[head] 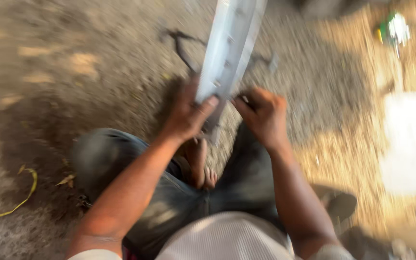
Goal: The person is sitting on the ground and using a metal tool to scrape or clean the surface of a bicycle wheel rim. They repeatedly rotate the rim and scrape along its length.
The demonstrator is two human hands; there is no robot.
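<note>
Left hand point(187, 113) fingers wrap the lower end of the pale metal strip point(229, 48), held above the dirt ground point(73, 72). Right hand point(263, 115) pinches its edge; exact closure is blurred. Risk: the strip's edge could slip and cut the bare foot point(202, 168) beneath.

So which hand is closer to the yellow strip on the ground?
Left. The left hand grips the long metal piece, on the same side as the yellow strip; the right hand is farther away.

A long metal strip point(229, 48) runs forward over the ground point(73, 58), between the knees, above a bare foot point(201, 163).
</note>
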